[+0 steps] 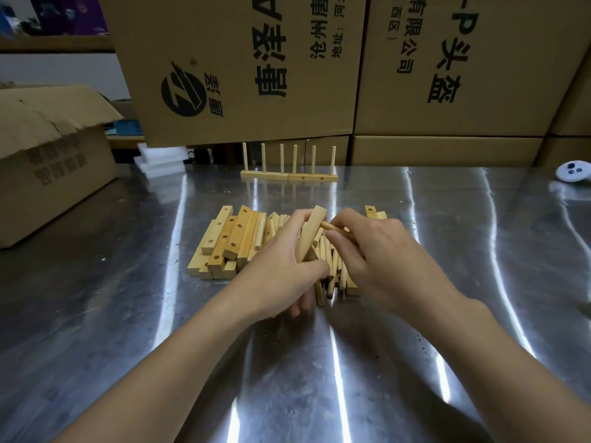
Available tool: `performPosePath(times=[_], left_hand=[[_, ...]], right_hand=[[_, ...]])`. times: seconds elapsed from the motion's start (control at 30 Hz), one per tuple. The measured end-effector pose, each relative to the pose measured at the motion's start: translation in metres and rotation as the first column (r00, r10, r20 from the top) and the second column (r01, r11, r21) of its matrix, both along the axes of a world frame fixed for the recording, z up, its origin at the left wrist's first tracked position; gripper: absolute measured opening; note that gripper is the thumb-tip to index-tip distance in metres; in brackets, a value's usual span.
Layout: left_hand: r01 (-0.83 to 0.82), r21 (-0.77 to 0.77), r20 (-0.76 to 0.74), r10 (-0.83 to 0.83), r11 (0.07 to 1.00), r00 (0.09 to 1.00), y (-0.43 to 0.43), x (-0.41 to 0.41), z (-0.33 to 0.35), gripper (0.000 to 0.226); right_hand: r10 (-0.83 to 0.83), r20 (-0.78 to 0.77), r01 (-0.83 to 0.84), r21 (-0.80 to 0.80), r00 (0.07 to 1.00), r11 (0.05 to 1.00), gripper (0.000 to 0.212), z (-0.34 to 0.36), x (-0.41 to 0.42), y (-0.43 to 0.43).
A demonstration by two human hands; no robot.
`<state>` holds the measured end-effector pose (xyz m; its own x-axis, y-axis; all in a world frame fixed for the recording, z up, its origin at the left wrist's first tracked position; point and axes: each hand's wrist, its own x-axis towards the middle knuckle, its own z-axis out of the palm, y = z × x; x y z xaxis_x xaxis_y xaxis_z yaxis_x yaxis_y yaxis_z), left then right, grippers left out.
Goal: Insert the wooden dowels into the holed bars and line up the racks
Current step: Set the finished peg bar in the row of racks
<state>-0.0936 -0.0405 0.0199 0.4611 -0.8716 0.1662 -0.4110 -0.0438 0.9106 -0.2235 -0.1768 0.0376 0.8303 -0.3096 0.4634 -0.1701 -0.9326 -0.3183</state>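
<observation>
Two finished racks (289,176) stand end to end at the back of the worktop (128,314). Nearer, over a pile (230,244) of loose parts, left hand (281,266) grips a bar (311,231) tilted upward; right hand (377,251) pinches a dowel (331,226), tip against the bar, probably at a hole.

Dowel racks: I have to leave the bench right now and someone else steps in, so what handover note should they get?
Left hand grips a holed bar, tilted up over the pile.
Right hand pinches a dowel, its tip at that bar; whether it is seated cannot be told.
Done: two racks, three dowels each, stand end to end at the far side of the table.
Left: the stacked bars and loose dowels under the hands, to assemble and line up.
</observation>
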Motion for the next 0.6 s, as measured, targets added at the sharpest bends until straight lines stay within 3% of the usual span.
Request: performPosePath(times=[0.13, 0.33, 0.6], left_hand=[[-0.099, 0.017, 0.273, 0.09, 0.995, 0.958, -0.0003, 0.001, -0.005, 0.084], [-0.045, 0.0, 0.226, 0.044, 0.999, 0.973, -0.0013, 0.0021, -0.0055, 0.088], [-0.05, 0.024, 0.288, 0.041, 0.998, 0.957, -0.0038, -0.0026, -0.0063, 0.083]], right_hand=[[0.002, 0.059, 0.0, -0.034, 0.998, 0.999, 0.032, -0.0048, -0.0001, -0.0023], [0.069, 0.176, -0.081, 0.065, 0.982, 0.995, 0.032, -0.0075, 0.0035, -0.0048], [0.082, 0.166, -0.116, 0.205, 0.983, 0.972, 0.033, -0.0011, 0.0027, -0.0076]])
